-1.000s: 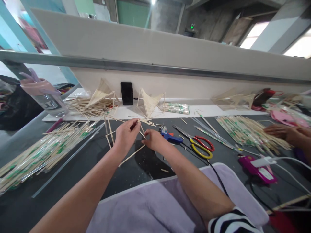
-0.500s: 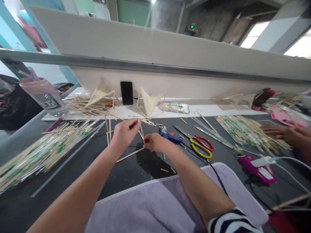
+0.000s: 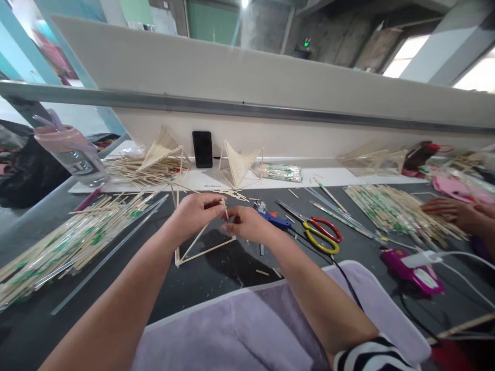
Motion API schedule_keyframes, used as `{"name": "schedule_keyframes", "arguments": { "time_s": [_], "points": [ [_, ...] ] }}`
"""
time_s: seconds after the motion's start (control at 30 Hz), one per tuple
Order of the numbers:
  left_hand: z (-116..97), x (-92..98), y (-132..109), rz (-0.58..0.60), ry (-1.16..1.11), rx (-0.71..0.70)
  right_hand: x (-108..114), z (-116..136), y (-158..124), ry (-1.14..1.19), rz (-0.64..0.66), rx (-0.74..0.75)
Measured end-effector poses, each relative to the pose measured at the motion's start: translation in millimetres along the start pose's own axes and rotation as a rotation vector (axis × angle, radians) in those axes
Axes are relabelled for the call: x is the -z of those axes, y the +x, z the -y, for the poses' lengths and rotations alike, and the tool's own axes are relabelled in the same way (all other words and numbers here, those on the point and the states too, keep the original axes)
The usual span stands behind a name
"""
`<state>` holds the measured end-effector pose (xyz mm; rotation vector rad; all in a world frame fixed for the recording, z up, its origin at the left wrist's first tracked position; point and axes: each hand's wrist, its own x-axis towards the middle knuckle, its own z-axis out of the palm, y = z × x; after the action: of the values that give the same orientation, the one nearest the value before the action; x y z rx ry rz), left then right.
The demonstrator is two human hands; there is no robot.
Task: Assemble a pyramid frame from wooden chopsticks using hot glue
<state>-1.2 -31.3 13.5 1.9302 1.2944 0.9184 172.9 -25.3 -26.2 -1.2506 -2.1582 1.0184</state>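
Observation:
A frame of thin wooden sticks (image 3: 207,251) rests on the dark tabletop, its lower corner pointing toward me. My left hand (image 3: 195,216) is closed, pinching the frame's upper corner between thumb and fingers. Close beside it, my right hand (image 3: 245,222) has its curled fingers around a short length of stick below that corner; the exact contact is partly hidden. A blue glue gun (image 3: 274,219) lies just right of my right hand. Scissors (image 3: 319,232) with red and yellow handles lie farther right.
Bundled sticks (image 3: 73,242) lie left, with more sticks (image 3: 390,211) right. Behind stand a phone (image 3: 202,149), a finished stick model (image 3: 240,164) and a bottle (image 3: 73,154). A purple power strip (image 3: 412,270) trails cables. Another person's hand (image 3: 444,208) is at far right.
My right hand has risen from the frame's right lower corner to near my left hand, leaving that corner uncovered. My left hand has dipped slightly, still pinching the upper corner.

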Motion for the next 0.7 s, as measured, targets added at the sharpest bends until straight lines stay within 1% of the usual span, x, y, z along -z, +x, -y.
{"name": "schedule_keyframes", "arguments": {
  "time_s": [0.1,0.2,0.37,0.57,0.7],
  "points": [
    [-1,4.5,0,0.059,-0.093,-0.002,-6,6,0,0.177,-0.066,0.0],
    [0,8.5,1,0.079,-0.125,-0.014,-9,12,0,0.229,-0.137,0.006],
    [1,10.5,1,0.091,-0.104,-0.003,-12,16,-1,0.171,-0.221,-0.006],
    [2,10.0,1,0.08,-0.107,0.03,-21,5,5,-0.005,-0.305,0.106],
    [3,10.4,1,0.085,-0.108,0.019,-24,0,9,-0.052,-0.334,0.159]
  ]
}}
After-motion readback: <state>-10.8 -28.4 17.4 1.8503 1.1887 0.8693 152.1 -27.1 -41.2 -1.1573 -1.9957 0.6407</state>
